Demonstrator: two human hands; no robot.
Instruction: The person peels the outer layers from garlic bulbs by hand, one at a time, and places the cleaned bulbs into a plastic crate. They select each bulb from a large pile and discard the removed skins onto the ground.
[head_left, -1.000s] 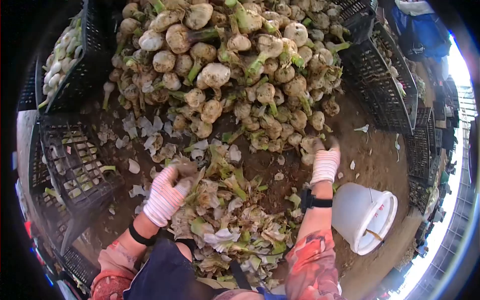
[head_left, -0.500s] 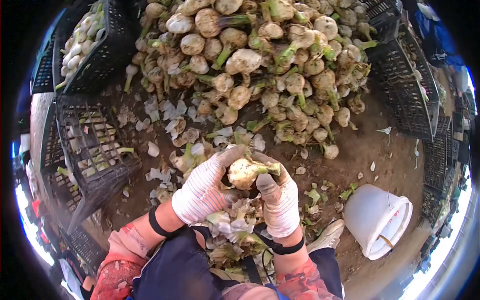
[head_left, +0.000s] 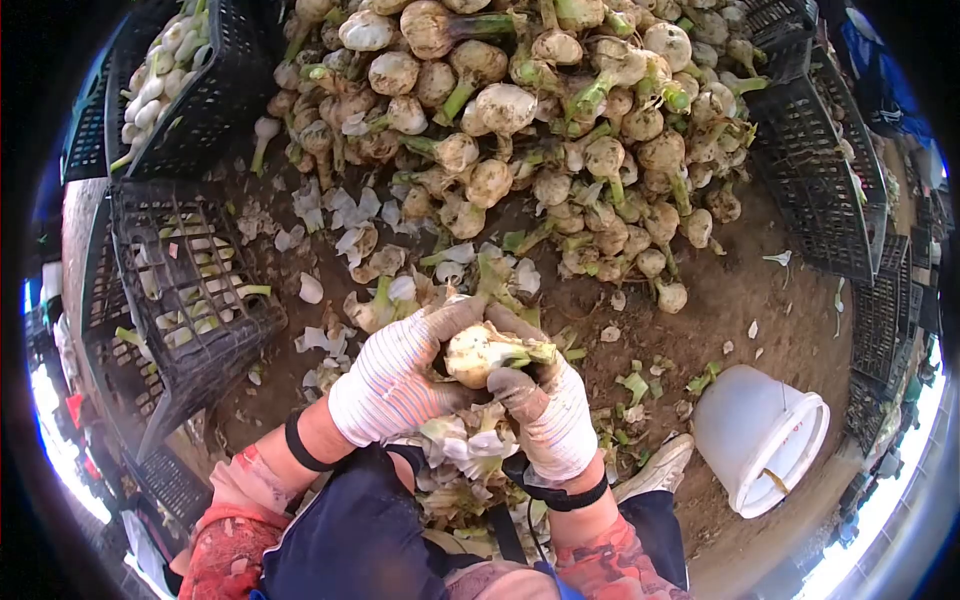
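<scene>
Between my two gloved hands is a garlic bulb [head_left: 478, 354], its skin stained brown and its short green stem pointing right. My left hand [head_left: 405, 370] wraps the bulb's left side, fingers curled behind it. On the stem side my right hand [head_left: 545, 400] grips it, the thumb pressed against the lower part of the bulb. Both gloves are white with thin stripes and soiled fingertips. Loose papery peelings [head_left: 465, 445] lie in a heap below the hands. Beyond them rises a large pile of unpeeled garlic bulbs [head_left: 500, 110] with cut stems.
A black crate [head_left: 215, 110] of cleaner white bulbs stands at upper left, above another black crate [head_left: 190, 290] holding stems and bulbs. More black crates [head_left: 815, 170] line the right. A white bucket [head_left: 745, 425] lies tipped on the dirt floor, near my shoe [head_left: 655, 470].
The bulb has turned slightly in my hands, and my right thumb has shifted left and down across it. The whole view has moved a little.
</scene>
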